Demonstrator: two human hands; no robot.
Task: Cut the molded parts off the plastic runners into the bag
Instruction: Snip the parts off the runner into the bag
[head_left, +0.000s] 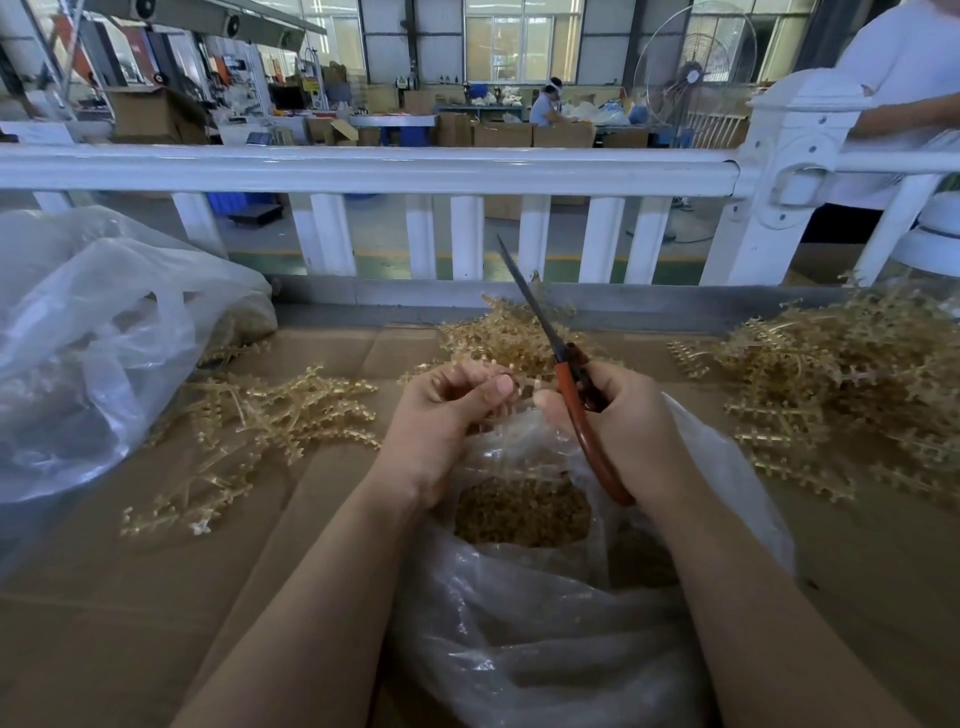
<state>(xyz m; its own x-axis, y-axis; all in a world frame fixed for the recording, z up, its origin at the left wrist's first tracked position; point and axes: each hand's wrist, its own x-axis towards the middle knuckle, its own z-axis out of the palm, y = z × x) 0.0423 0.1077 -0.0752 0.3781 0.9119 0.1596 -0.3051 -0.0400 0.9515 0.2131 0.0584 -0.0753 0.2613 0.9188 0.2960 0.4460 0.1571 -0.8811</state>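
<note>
runner (522, 387) | centre frame, above bag (524, 597) | left hand (447, 410) pinches it | right hand (618, 415) grips scissors (563, 364)

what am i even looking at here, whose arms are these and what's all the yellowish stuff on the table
There is no machine here. The one picture comes from a camera worn on a person's head, looking forward and down, so the two bare arms are the wearer's own.

The left hand pinches a small piece of plastic runner. The right hand has its grip round the orange handles of a pair of scissors, blades pointing up and away.

Below the hands sits an open clear plastic bag with small cut parts collected inside. The yellowish tangles are runners with molded parts on them: one pile at left, one behind the hands, a bigger one at right. All lie on brown cardboard. Another clear bag lies far left, before a white railing.
</note>
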